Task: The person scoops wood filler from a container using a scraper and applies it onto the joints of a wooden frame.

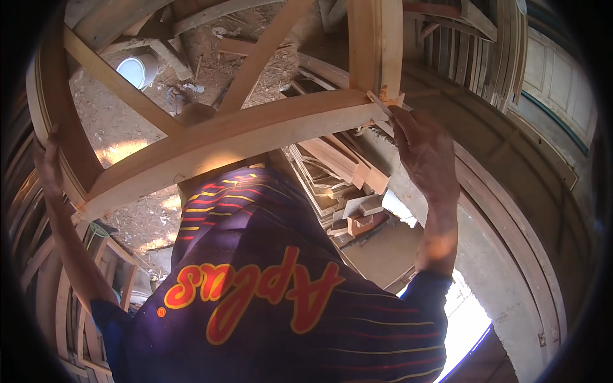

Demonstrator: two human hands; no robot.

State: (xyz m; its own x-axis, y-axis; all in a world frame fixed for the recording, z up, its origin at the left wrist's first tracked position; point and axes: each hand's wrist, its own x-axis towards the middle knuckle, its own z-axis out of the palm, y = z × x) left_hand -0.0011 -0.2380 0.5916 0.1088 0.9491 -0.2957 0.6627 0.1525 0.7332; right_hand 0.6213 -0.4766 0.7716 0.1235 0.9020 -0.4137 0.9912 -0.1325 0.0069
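A wooden frame with a thick near rail (236, 131) spans the view in front of my body, with diagonal braces running away from it. At the rail's right end, near the joint with an upright post (375, 48), my right hand (421, 143) has its fingers bent together around a thin wooden piece (378, 102). On the left, my left hand (50, 163) rests against the outer side of the frame's left member (64, 121); its fingers are partly hidden, and their grip is unclear.
Wood offcuts (361, 214) lie in a pile beyond my right side. A white bucket (137, 70) stands on the dirt floor. Boards (485, 57) lean at the upper right, near a panelled door (555, 76). More wooden frames (83, 306) stand at the lower left.
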